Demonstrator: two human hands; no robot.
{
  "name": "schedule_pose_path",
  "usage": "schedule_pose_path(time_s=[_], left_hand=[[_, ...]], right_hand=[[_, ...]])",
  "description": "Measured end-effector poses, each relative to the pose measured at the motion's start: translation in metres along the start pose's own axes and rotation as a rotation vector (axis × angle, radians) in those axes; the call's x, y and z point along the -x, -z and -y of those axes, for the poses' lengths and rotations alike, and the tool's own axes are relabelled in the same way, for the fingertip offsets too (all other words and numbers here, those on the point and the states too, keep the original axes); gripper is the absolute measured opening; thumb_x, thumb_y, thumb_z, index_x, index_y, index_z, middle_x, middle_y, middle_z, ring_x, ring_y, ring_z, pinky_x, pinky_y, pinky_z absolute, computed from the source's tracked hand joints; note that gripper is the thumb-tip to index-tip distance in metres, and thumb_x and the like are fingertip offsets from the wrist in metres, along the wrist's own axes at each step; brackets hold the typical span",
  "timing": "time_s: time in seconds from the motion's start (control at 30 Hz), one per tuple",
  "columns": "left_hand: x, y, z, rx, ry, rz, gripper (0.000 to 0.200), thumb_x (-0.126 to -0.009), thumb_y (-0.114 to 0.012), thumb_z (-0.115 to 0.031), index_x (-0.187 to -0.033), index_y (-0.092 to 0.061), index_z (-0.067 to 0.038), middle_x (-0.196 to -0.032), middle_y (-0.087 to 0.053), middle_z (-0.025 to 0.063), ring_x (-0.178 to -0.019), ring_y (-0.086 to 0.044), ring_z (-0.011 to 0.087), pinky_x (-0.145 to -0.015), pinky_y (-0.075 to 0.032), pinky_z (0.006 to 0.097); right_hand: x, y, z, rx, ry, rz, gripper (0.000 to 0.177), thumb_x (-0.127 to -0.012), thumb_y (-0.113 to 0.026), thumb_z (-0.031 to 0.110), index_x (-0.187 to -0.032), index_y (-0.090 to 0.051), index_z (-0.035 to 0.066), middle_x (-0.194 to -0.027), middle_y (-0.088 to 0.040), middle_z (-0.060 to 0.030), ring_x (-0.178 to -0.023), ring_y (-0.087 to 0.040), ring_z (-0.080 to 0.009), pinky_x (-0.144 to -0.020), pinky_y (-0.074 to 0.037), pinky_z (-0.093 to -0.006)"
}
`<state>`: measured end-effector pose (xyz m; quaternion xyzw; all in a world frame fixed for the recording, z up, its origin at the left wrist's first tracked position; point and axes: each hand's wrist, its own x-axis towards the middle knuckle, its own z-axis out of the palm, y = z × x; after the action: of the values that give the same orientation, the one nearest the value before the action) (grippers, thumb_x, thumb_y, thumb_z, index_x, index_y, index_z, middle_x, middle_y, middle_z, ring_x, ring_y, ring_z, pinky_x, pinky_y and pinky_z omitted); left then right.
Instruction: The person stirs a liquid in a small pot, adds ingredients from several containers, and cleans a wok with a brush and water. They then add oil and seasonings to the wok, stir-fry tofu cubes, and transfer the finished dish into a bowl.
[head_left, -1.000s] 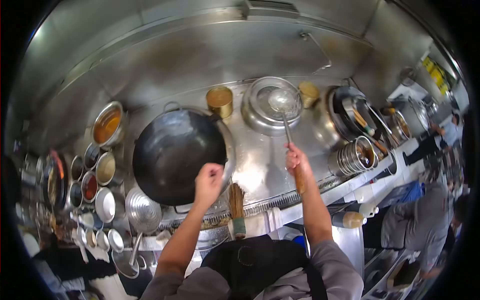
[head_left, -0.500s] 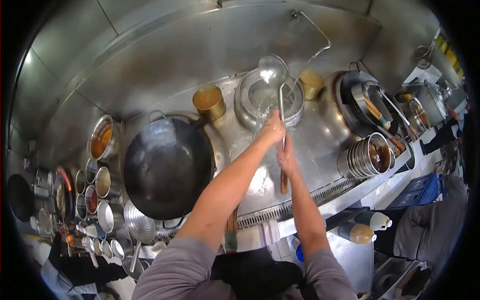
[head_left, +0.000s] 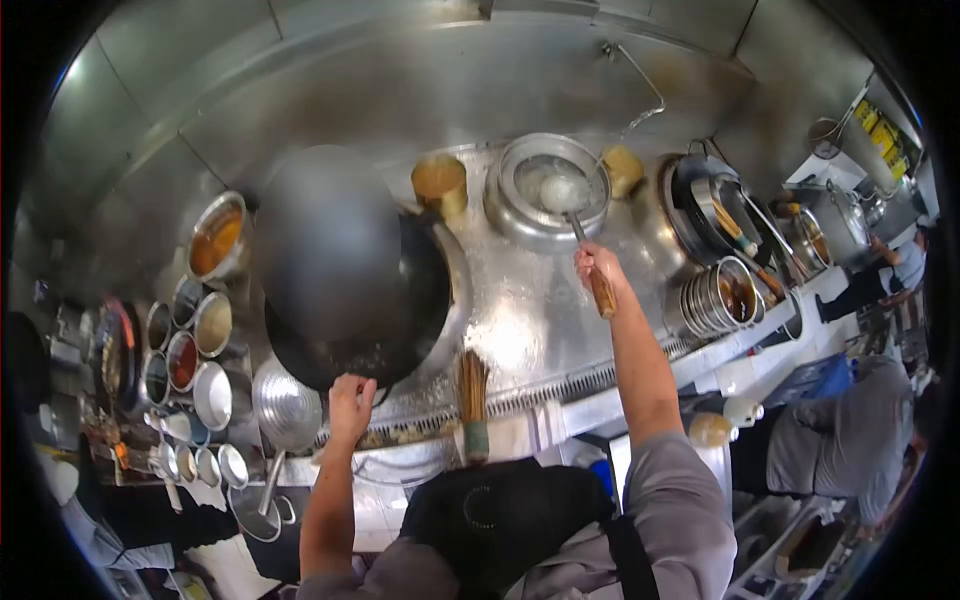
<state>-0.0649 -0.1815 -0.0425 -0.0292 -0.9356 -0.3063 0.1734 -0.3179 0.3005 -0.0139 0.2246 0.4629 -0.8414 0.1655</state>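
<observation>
My right hand (head_left: 597, 262) grips the handle of a ladle (head_left: 565, 192), whose bowl sits in the water of a metal pot (head_left: 507, 205). The wooden end (head_left: 602, 295) sticks out toward me below the hand. My left hand (head_left: 351, 402) is at the near rim of the large black wok (head_left: 425, 290), fingers curled and pressed together. What they hold there is hidden. A blurred, grey round shape (head_left: 328, 240) covers the back left of the wok. Water runs from a thin spout (head_left: 645, 82) toward the pot.
A bamboo brush (head_left: 472, 395) lies right of the wok. Brass-coloured tins (head_left: 440, 182) stand behind. Sauce containers (head_left: 214, 325) and a perforated strainer (head_left: 287, 405) are on the left. Stacked metal bowls (head_left: 700, 305) stand on the right. A person in grey (head_left: 835, 440) is far right.
My hands have parted: the left went from near the ladle to the wok's near rim. My right hand and ladle shifted; the ladle bowl went down into the pot. The grey blur appeared.
</observation>
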Motion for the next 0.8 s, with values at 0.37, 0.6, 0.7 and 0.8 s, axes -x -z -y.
schedule_pose_path(time_s=[0.37, 0.6, 0.7, 0.8], left_hand=[[0.018, -0.033, -0.004, -0.23, -0.026, -0.183, 0.017, -0.083, -0.066, -0.023, -0.083, -0.059, -0.008, -0.093, -0.057, 0.0108, -0.091, -0.053, 0.0323, -0.078, -0.042, 0.0481], [0.026, 0.048, -0.13, 0.519, -0.395, -0.083, 0.082, -0.071, -0.083, -0.035, -0.135, -0.038, -0.009, -0.142, -0.042, 0.019, -0.139, -0.031, 0.042, -0.113, -0.014, 0.0639], [0.021, 0.029, -0.131, 0.52, -0.43, -0.145, 0.076, -0.071, -0.084, -0.029, -0.129, -0.04, -0.009, -0.138, -0.046, 0.0186, -0.135, -0.038, 0.0404, -0.113, -0.016, 0.0637], [0.018, 0.025, -0.106, 0.641, -0.357, -0.287, 0.051, -0.072, -0.08, -0.011, -0.11, -0.046, -0.01, -0.114, -0.057, 0.0131, -0.116, -0.054, 0.0325, -0.112, -0.024, 0.0578]], right_hand=[[0.196, -0.133, -0.064, -0.197, -0.195, 0.378, 0.015, -0.099, -0.049, 0.016, -0.091, -0.048, 0.004, -0.066, -0.048, 0.0015, -0.047, -0.046, -0.0016, -0.037, -0.04, -0.0159], [0.206, -0.174, -0.189, 0.04, -0.133, 0.536, 0.028, -0.099, -0.054, 0.027, -0.117, -0.054, 0.005, -0.095, -0.056, -0.0028, -0.08, -0.059, -0.0076, -0.066, -0.051, -0.0214], [0.193, -0.2, -0.235, 0.206, -0.025, 0.359, 0.032, -0.1, -0.052, 0.027, -0.123, -0.054, 0.004, -0.101, -0.06, -0.0044, -0.086, -0.061, -0.0111, -0.076, -0.053, -0.025], [0.178, -0.223, -0.256, 0.216, -0.014, 0.436, 0.038, -0.1, -0.052, 0.03, -0.128, -0.053, 0.005, -0.104, -0.061, -0.0055, -0.089, -0.062, -0.0139, -0.08, -0.052, -0.0282]])
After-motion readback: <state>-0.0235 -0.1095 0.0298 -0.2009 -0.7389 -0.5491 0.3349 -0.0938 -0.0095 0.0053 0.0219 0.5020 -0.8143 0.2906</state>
